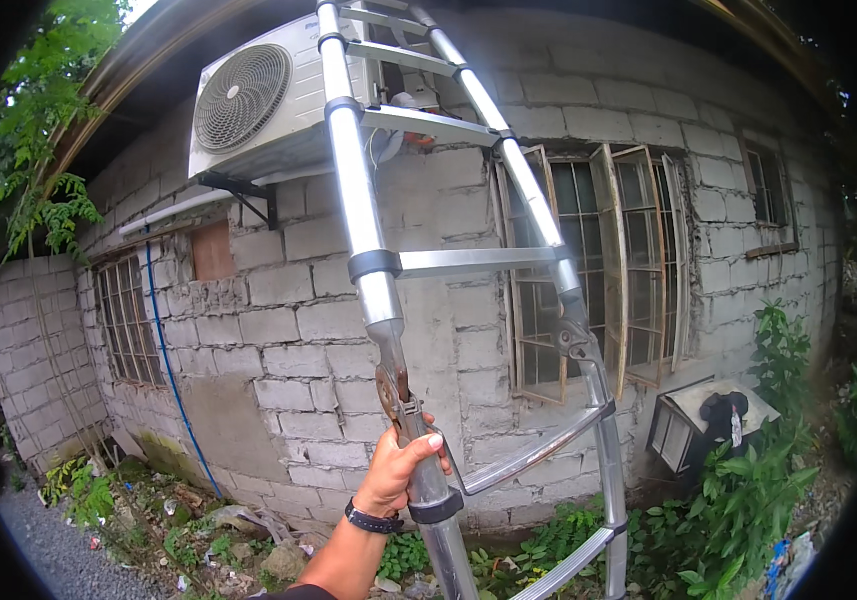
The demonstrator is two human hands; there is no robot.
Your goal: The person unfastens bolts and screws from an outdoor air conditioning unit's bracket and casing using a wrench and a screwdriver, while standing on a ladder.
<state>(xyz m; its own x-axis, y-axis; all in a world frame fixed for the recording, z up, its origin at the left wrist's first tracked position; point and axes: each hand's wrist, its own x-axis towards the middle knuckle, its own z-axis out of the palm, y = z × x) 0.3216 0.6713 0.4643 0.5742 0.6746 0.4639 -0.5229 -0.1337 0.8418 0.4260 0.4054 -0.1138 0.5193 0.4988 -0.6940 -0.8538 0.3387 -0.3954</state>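
Note:
An aluminium telescopic ladder (368, 200) with black collars and metal hinges rises in front of the block wall, its upper part reaching the air conditioner unit (240, 98). My left hand (408, 465), with a dark watch on the wrist, is wrapped round the ladder's left rail just below a rusty hinge. The right rail has a similar hinge, and flat rungs join the two rails. My right hand is not in view.
The grey block wall (288, 390) has barred windows (128, 320), open casements (628, 260) and a blue pipe (173, 390). A dark box (678, 450) stands among plants (738, 500) at the right. Rubble and weeds line the wall; gravel (28, 530) is at lower left.

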